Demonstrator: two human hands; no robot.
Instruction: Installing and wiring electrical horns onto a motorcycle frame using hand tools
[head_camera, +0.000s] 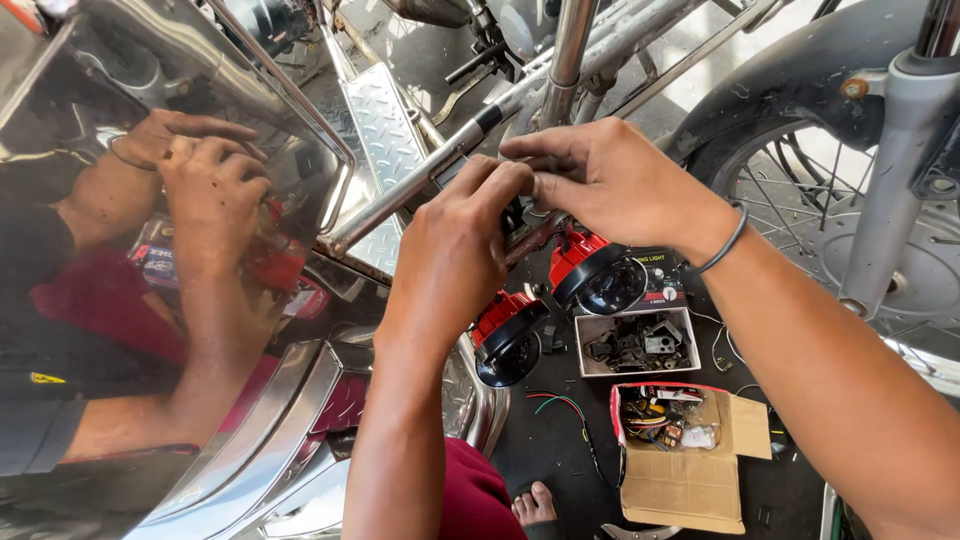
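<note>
Left hand (455, 245): fingers curled, closed on a small dark part against the chrome bar (400, 195); the part itself is mostly hidden.
Right hand (600, 180): fingertips pinched together at the same spot, touching the left hand.
Below hands: two red-and-black horns (600, 275), on the dark floor.
Nearby: open cardboard box (690, 470) of wiring; white tray (637, 343) of dark parts.
Right edge: spoked wheel (850, 240).

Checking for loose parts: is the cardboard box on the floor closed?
No, the cardboard box lies open, with coloured wires and small parts showing inside it.
</note>
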